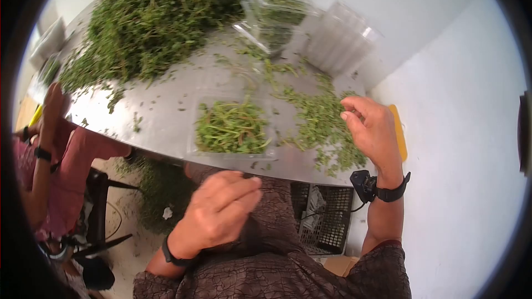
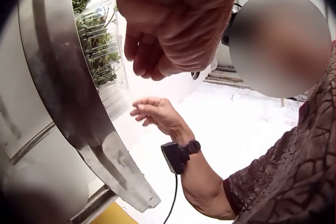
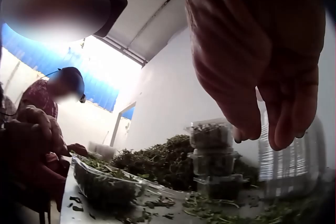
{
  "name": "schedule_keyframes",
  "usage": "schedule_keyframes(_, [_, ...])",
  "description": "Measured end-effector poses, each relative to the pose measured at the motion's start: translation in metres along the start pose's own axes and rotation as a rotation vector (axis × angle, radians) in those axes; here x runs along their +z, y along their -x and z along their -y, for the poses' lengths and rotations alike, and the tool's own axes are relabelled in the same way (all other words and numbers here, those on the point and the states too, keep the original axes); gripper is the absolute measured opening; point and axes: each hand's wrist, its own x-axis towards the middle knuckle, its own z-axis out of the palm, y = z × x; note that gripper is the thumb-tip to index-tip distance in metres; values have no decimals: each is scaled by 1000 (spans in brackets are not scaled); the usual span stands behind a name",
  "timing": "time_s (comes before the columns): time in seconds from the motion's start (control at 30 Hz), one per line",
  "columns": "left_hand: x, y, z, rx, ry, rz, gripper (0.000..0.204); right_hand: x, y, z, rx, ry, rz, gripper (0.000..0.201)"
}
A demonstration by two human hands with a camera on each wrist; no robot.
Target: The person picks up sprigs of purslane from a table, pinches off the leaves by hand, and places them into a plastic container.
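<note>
Green sprigs [image 1: 230, 126] fill one clear tub [image 3: 109, 187] near two hands [image 1: 219, 210] [image 1: 370, 127].

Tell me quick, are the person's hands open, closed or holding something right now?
Left hand: open, loosely curled, nothing visibly held.
Right hand: open, near the loose greens, nothing visibly held.

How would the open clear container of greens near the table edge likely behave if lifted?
The container is probably light and somewhat flexible, since its clear walls look thin. Its greens may spill if it tilts, as they lie loose and uncovered.
</note>
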Motion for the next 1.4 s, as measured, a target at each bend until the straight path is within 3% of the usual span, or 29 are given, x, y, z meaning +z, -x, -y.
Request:
schedule_keyframes(0.1, [-8,-8,2,65,-200,-125,33,-16,18,-31,119,34,-30,19])
schedule_keyframes(0.23, [-18,-23,4,14,-431,-92,33,-22,45,-64,246,122,26,21])
schedule_keyframes(0.4, [-19,-42,7,-148,-583,174,45,-21,63,-73,318,136,109,23])
schedule_keyframes(0.6, [-14,-51,19,-250,-561,296,51,-11,58,-73,255,124,116,23])
schedule_keyframes(0.9, [-8,-50,26,-265,-557,287,48,10,20,-54,98,120,177,22])
schedule_keyframes(0.97, [-8,-50,26,-264,-560,284,47,20,12,-64,-18,161,88,23])
schedule_keyframes(1.17, [-7,-50,27,-276,-537,268,46,45,-14,-84,-198,303,80,18])
schedule_keyframes(1.2, [-7,-50,27,-255,-548,258,45,48,-18,-86,-200,301,84,18])
schedule_keyframes(1.27, [-6,-50,27,-238,-559,247,44,51,-23,-89,-41,458,285,20])
schedule_keyframes(1.4, [-6,-49,28,-269,-524,250,45,47,-24,-91,-49,505,266,12])
